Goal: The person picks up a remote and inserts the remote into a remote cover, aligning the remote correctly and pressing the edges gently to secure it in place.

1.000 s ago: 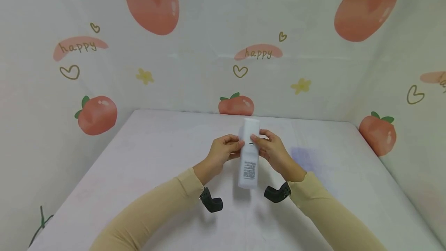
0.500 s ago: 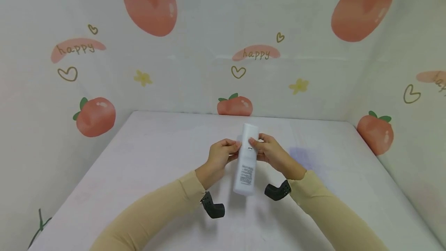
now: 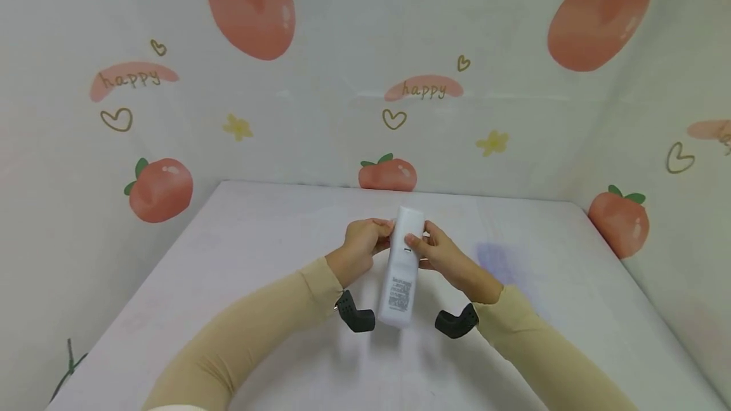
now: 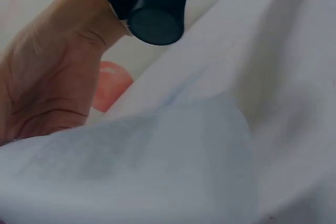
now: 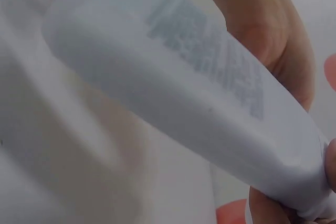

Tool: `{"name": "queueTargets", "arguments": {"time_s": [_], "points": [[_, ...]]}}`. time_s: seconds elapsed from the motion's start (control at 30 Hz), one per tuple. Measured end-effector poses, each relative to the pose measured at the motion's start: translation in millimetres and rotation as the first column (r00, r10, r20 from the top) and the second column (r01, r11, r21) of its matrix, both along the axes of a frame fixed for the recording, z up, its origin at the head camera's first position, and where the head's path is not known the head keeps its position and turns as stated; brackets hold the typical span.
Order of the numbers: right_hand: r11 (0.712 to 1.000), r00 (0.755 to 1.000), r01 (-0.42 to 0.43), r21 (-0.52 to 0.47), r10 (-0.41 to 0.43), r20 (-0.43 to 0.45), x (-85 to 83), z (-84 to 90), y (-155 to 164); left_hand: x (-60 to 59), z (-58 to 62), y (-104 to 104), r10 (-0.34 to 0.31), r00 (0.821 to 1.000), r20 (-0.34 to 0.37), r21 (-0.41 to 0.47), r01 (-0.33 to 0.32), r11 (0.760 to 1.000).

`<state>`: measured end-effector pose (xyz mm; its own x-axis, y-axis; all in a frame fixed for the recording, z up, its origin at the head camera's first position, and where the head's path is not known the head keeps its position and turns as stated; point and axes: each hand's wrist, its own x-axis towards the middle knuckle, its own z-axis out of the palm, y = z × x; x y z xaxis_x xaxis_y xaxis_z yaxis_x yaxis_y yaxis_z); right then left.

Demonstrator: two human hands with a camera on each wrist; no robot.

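Observation:
A slim white bottle (image 3: 398, 290) with rounded edges is held up over the table, tilted so that its lower end points toward me and slightly left. Grey small print covers its lower face, and a small dark mark shows higher up. My right hand (image 3: 451, 262) grips the upper part from the right, thumb across the front near the mark. At the upper left edge, my left hand (image 3: 360, 243) pinches with curled fingers; some fingertips are hidden behind the bottle. In the right wrist view the bottle (image 5: 157, 82) narrows toward the fingers.
A white-covered table (image 3: 274, 233) lies under the hands, with a faint purple stain (image 3: 497, 262) on the right. Behind it hangs a white curtain (image 3: 331, 49) printed with fruit. Black wrist cameras (image 3: 355, 316) hang below both wrists.
The bottle has come down and tilted, its lower end moving left and toward me. My left hand has turned over at the bottle's upper edge; the right keeps its grip.

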<state>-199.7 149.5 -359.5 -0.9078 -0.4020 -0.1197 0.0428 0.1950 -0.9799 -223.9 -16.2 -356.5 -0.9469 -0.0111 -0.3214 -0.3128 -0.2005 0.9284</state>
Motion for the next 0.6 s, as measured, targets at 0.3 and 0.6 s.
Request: {"name": "queueTargets", "arguments": {"time_s": [0.3,0.6], "points": [[1.000,1.000,0.009,-0.005,-0.009,-0.004,-1.4,-0.1,1.7,-6.1,-0.5,1.5,-0.048,0.999,-0.008,-0.073,0.047,0.996],[0.994,0.994,0.109,0.019,-0.109,0.012,-10.3,7.3,3.6,5.8,-10.5,2.9,-0.123,0.987,-0.108,-0.071,0.116,0.991]]}}
